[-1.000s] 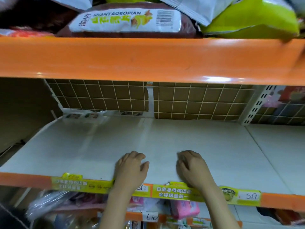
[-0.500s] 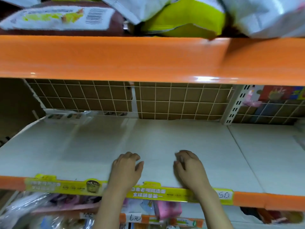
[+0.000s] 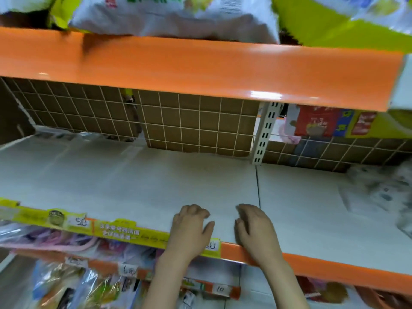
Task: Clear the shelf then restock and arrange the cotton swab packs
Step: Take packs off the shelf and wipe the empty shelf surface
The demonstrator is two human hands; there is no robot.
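The white middle shelf (image 3: 138, 186) is bare across its left and centre boards. My left hand (image 3: 189, 230) rests on the front edge with loosely curled fingers and holds nothing. My right hand (image 3: 256, 228) lies just beside it, fingers also bent onto the board, empty. Blurred clear packs (image 3: 383, 192) lie on the right board, an arm's reach to the right of my right hand; what they contain cannot be made out.
An orange shelf lip (image 3: 200, 70) overhangs above, loaded with snack bags (image 3: 174, 16). A wire grid backing (image 3: 189, 126) and a white slotted upright (image 3: 265, 132) close the rear. Yellow price strips (image 3: 120, 230) line the front edge. Packaged goods (image 3: 73, 284) fill the shelf below.
Both hands have slid right along the shelf's front edge, past the yellow label, and the view has swung right, bringing the blurred packs on the right board into sight.
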